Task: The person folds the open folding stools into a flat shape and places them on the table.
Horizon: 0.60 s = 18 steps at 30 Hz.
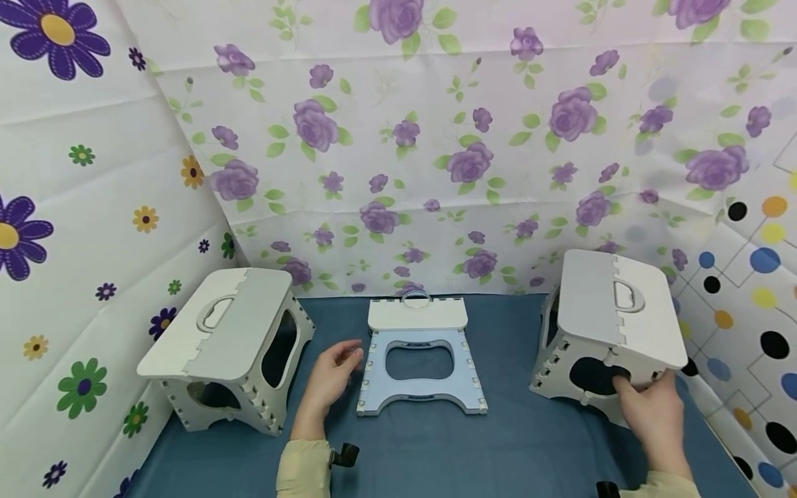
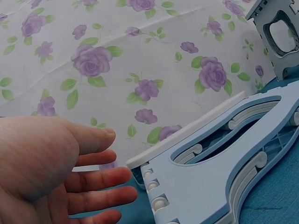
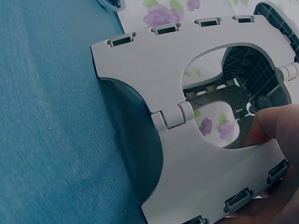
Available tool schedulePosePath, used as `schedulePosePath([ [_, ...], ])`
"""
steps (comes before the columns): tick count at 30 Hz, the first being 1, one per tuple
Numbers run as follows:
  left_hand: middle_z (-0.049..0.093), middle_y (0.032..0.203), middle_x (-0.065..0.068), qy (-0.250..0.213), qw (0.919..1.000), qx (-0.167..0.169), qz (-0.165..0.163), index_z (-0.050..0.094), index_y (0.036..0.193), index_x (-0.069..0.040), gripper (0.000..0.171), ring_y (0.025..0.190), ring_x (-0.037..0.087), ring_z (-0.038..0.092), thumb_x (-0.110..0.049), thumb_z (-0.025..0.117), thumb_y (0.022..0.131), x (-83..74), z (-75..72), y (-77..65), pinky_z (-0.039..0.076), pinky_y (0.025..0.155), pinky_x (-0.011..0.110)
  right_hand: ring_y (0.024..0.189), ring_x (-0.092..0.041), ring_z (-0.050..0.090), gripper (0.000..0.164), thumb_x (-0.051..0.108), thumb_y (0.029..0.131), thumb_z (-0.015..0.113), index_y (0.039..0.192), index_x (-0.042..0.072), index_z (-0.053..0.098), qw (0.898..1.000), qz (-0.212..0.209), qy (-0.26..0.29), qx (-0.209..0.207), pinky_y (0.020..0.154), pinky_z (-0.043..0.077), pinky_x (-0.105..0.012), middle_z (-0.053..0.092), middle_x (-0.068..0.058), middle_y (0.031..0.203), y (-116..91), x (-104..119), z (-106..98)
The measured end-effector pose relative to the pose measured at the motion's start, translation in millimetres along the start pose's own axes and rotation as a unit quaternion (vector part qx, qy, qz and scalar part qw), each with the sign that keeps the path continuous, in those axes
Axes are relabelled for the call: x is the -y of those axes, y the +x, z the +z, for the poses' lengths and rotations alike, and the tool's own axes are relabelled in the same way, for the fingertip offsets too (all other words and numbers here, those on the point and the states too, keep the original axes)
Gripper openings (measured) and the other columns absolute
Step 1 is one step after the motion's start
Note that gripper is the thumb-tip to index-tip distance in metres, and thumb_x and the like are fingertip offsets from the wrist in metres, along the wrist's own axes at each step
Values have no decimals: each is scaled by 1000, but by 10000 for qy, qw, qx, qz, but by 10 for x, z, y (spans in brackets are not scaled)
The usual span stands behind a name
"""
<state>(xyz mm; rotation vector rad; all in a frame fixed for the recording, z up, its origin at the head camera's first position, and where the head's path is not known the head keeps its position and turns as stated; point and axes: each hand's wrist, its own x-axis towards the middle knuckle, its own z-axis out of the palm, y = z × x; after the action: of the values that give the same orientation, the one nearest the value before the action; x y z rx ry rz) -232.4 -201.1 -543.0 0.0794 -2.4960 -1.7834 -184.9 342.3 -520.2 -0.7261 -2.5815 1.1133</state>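
In the head view, an unfolded white and grey folding step stool (image 1: 623, 297) stands at the right. My right hand (image 1: 654, 411) grips its near side panel, the thumb through the oval opening; the right wrist view shows the thumb (image 3: 275, 123) at the opening's edge and fingers behind the panel (image 3: 215, 163). In the middle, a light blue and white folding stool (image 1: 373, 398) lies folded flat. My left hand (image 1: 333, 380) hovers at its left edge, fingers loosely bent and holding nothing. The left wrist view shows this hand (image 2: 42, 163) beside the hinge knobs of the blue panel (image 2: 196, 182).
Another unfolded white and grey step stool (image 1: 239, 332) stands at the left, its carry handle on top. A blue-green cloth (image 1: 423, 456) covers the table. Flower-patterned sheets (image 1: 398, 173) hang behind and at the left, with a dotted one (image 1: 747, 318) at the right.
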Motion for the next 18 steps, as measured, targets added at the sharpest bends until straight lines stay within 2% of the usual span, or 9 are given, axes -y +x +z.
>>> schedulePosePath([
  [11,73,114,10,58,10000,5,-23,67,142,-3,37,101,29,70,-22,65,110,11,-11,0,57,82,48,117,-62,54,87,27,100,62,161,-12,14,9994,-82,-25,344,82,48,-70,45,-46,137,44,17,-9],
  [18,73,114,10,93,10000,7,13,68,141,-4,36,102,30,71,-23,65,110,15,-4,5,57,81,45,111,-58,58,79,25,101,62,158,-11,21,9994,-216,-53,259,78,49,-66,51,-43,130,72,4,6],
])
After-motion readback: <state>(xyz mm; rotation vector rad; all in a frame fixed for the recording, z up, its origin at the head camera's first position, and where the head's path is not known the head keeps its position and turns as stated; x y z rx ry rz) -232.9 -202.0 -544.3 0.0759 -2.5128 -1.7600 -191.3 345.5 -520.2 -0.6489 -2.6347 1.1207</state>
